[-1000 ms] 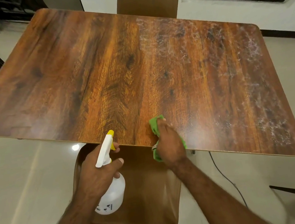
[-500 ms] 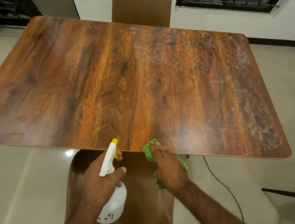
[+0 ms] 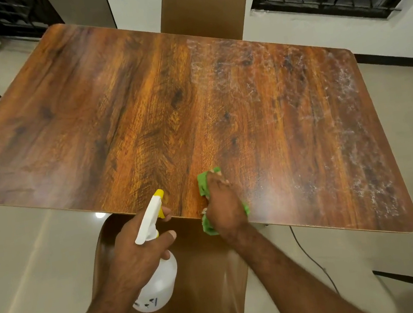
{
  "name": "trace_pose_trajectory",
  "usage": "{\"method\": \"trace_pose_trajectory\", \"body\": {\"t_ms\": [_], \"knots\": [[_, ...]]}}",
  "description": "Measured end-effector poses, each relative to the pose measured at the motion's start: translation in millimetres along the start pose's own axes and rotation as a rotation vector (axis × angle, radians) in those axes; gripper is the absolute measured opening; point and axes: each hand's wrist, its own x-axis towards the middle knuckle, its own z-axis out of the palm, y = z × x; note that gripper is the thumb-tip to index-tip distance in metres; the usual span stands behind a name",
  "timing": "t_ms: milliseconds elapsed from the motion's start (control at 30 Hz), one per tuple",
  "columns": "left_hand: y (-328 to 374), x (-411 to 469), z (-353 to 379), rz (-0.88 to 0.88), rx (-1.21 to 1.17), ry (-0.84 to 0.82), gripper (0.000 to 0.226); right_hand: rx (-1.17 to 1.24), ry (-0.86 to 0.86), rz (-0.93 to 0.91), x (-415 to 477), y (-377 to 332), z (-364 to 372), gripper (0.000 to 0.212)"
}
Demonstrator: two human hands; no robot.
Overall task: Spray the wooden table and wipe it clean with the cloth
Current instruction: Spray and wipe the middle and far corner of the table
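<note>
The cloth (image 3: 205, 186), clutched in the right fingers (image 3: 219, 181), could miss the white streaks (image 3: 348, 99) lying well apart. The left fingers (image 3: 168, 236) gripped the spray bottle (image 3: 159, 282).

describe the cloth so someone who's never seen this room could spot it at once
Follow the near edge of the big wooden table to its middle. There the right hand grips a bunched cloth, partly hidden under it. It is the only bright green thing in view; the spray bottle beside it is white.
</note>
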Motion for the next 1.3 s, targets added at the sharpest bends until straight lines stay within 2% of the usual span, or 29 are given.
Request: {"method": "trace_pose_trajectory", "body": {"t_ms": [100, 133, 267, 333, 467, 667, 767, 867, 1033, 1100, 1233, 1300], "knots": [[2, 4, 1, -0.035, 0.032, 0.025, 0.034, -0.018, -0.111, -0.21, -18, -14, 15, 0.111], [5, 5, 2, -0.044, 0.032, 0.032, 0.031, -0.022, -0.109, -0.222, -17, -10, 11, 0.113], [18, 7, -2, -0.023, 0.025, 0.055, 0.028, -0.009, -0.022, -0.024, 15, 2, -2, 0.108], [22, 10, -2, -0.016, 0.035, 0.064, 0.028, 0.011, -0.03, -0.036, 16, -13, 2, 0.109], [33, 21, 5, -0.023, 0.054, 0.093, 0.02, 0.051, -0.104, -0.24, 19, -26, 12, 0.099], [56, 37, 1, 0.006, 0.034, 0.102, 0.034, 0.081, 0.032, -0.089, 78, -28, 2, 0.096], [66, 44, 4, -0.005, 0.022, 0.153, 0.024, 0.048, -0.084, -0.258, 54, -33, 19, 0.105], [76, 51, 6, -0.042, 0.034, 0.195, 0.009, 0.032, -0.1, -0.386, 48, -18, 17, 0.097], [84, 62, 6, -0.039, 0.031, 0.159, 0.028, 0.011, 0.01, -0.168, 122, -17, -10, 0.093], [84, 64, 8, -0.046, 0.044, 0.17, 0.029, 0.032, -0.02, -0.148, 120, -23, -10, 0.093], [85, 70, 12, -0.068, 0.037, 0.185, 0.027, 0.042, -0.106, -0.338, 65, -16, 4, 0.095], [86, 73, 15, -0.081, 0.04, 0.171, 0.028, 0.037, -0.122, -0.397, 66, -2, 3, 0.094]]}}
